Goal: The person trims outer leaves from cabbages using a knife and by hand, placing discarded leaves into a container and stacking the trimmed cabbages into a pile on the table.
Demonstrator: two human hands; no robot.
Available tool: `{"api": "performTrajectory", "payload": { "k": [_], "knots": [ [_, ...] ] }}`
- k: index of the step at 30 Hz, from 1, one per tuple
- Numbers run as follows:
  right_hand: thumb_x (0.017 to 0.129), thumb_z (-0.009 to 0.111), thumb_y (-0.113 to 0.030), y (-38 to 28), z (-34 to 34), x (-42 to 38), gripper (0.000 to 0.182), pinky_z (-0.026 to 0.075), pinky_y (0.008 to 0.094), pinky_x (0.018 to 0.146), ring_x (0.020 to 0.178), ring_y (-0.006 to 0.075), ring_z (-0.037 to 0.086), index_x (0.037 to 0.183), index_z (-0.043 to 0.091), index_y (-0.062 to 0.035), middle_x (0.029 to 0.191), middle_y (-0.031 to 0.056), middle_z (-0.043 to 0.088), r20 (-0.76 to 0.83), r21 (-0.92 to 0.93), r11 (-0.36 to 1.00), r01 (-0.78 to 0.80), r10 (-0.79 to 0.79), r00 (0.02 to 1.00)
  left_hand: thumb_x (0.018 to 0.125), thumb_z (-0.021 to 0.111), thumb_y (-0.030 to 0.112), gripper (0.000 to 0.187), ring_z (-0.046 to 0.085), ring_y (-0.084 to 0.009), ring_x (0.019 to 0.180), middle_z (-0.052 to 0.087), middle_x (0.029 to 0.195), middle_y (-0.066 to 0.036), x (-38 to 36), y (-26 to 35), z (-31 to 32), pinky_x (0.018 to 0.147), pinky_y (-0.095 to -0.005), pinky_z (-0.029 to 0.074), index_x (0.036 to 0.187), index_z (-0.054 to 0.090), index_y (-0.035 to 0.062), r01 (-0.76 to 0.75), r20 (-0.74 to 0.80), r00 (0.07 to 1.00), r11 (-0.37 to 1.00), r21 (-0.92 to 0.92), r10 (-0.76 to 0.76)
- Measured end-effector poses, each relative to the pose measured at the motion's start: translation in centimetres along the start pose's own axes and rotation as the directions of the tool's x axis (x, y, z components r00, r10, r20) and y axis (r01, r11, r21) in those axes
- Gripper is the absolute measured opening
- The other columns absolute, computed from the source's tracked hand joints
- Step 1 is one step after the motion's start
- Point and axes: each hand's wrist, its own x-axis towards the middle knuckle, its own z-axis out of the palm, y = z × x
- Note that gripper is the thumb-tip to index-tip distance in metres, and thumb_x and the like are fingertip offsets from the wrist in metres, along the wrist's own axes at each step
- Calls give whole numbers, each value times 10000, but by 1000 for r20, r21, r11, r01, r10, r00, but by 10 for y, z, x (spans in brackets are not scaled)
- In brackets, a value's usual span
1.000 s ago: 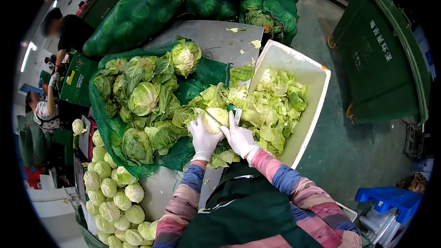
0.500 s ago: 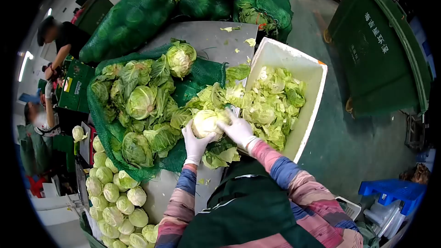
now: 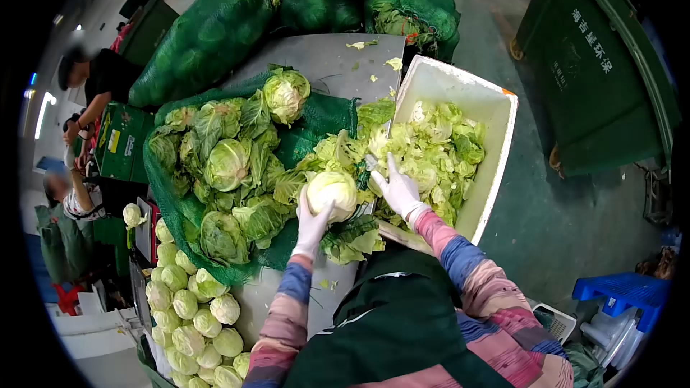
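Note:
My left hand point(image 3: 313, 224), in a white glove, cups a pale trimmed cabbage head point(image 3: 332, 192) from below over the steel table point(image 3: 323, 50). My right hand point(image 3: 397, 187), also gloved, has come off the cabbage and lies on loose leaves at the near rim of the white bin point(image 3: 496, 172). It is closed on a small knife point(image 3: 369, 164), of which only a grey tip shows. Loose outer leaves point(image 3: 348, 241) lie under the cabbage.
An open green net point(image 3: 165, 194) with several untrimmed cabbages lies to the left. Trimmed heads fill a crate point(image 3: 190, 312) at lower left. Full net sacks point(image 3: 208, 32) stand behind the table, a green dumpster point(image 3: 596, 65) at right, a blue crate point(image 3: 622, 291) at lower right. Other people point(image 3: 100, 75) work at far left.
The knife was cutting at the cabbage a second ago. Since then my right hand has left the head and moved right toward the bin, while my left hand keeps hold of the cabbage.

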Motion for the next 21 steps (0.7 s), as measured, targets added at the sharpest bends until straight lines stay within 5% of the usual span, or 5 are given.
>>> {"api": "performTrajectory", "payload": {
  "k": [1,6,11,19,21],
  "knots": [
    [975,431,-527,-7,1,-3,711,495,473,603,665,401,641,1498,260,-77,743,227,662,-13,-26,997,75,-76,997,754,812,313,981,463,-360,1221,439,1324,-226,8,-8,9,1089,-414,346,1505,240,44,-158,-77,981,962,224,179],
    [990,396,-501,-19,-5,4,649,498,470,540,591,383,637,1477,305,-82,672,194,653,-23,-170,927,333,-342,939,599,876,395,1044,509,-398,1166,537,1194,-265,10,12,38,1021,-447,408,1370,360,-84,-398,-39,871,750,529,490],
    [994,371,-512,-24,-9,0,663,502,446,502,576,328,657,1481,299,-68,657,168,657,72,-296,871,392,-388,919,587,858,381,944,480,-426,1120,515,1187,-261,11,9,42,997,-477,397,1283,421,-82,-355,-13,901,756,550,433],
    [1006,318,-529,-32,-5,15,680,524,447,539,609,330,668,1453,313,-17,710,175,677,143,-342,856,387,-359,922,597,857,350,892,483,-402,1121,512,1184,-235,5,9,40,996,-454,398,1272,454,-72,-409,24,873,706,579,486],
    [1007,365,-494,-31,-5,40,596,524,475,612,712,367,674,1353,432,-13,785,229,675,84,-156,987,30,-17,996,605,859,343,900,482,-402,1126,506,1190,-236,-4,12,40,1002,-442,391,1284,437,-71,-408,34,878,711,573,477]
  ]
}}
